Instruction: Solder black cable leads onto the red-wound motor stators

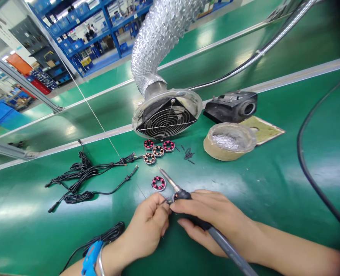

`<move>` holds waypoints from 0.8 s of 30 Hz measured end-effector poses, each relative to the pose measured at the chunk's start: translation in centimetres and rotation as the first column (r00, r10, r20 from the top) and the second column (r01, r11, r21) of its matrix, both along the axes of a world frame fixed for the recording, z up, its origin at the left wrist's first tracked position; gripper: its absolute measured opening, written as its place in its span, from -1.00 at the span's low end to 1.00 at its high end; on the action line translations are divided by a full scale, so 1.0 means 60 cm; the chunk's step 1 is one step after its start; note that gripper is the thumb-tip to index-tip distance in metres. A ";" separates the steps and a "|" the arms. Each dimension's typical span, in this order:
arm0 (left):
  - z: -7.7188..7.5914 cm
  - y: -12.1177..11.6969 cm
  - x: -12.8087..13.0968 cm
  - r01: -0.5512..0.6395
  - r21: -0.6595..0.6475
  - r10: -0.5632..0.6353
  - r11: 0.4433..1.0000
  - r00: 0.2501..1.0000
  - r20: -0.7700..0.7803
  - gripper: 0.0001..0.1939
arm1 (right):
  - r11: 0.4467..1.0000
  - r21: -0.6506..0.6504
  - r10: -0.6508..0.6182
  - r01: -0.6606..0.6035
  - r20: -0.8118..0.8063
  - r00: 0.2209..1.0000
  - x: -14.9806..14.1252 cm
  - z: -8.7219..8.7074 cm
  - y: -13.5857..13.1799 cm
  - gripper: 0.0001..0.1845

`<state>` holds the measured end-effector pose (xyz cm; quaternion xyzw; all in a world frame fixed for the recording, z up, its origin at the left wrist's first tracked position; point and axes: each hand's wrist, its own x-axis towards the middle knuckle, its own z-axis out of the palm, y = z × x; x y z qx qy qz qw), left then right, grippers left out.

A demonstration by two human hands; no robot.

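My right hand (216,218) is wrapped around a soldering iron (170,180), whose bare metal tip points away toward the small coils. Close beside it, my left hand (148,222) pinches thin wires (167,201) between thumb and fingertips. Partly hidden behind the iron's grip is a small round coil (175,197); whether a finger touches it I cannot tell. Just beyond the hands lies a ring-shaped coil with red windings (158,183). Farther off, several similar red and copper coils (157,151) sit grouped together. A coiled black cable (109,233) rests by my left wrist.
Black cables with stripped ends (80,176) lie at left. Short black tube pieces (188,154) are scattered right of the coils. A fume extractor (167,119) with a silver duct (155,42) stands behind. To its right are a tan bowl (227,151) and a black holder (230,107).
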<state>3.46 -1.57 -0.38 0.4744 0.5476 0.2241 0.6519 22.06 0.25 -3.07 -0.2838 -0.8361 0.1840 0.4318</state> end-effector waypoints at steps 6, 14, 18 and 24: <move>-0.011 0.002 -0.004 -0.006 0.026 0.005 1.000 1.000 0.013 -0.60 | 0.999 -0.020 0.033 -0.034 -0.039 0.999 -0.004 -0.011 0.006 -0.67; -0.018 0.005 0.002 -0.051 0.078 0.056 0.996 0.997 -0.056 -0.71 | 0.979 -0.196 0.021 -0.057 -0.181 0.983 -0.004 -0.010 0.023 -0.65; -0.024 0.007 0.005 -0.052 0.084 0.059 0.995 0.994 -0.087 -0.73 | 0.994 -0.102 0.019 -0.038 -0.182 0.983 -0.002 -0.003 0.023 -0.62; -0.026 0.010 0.007 -0.041 0.136 0.059 0.990 0.989 -0.135 -0.73 | 0.996 -0.094 -0.008 -0.010 -0.181 0.984 0.021 0.017 0.022 -0.61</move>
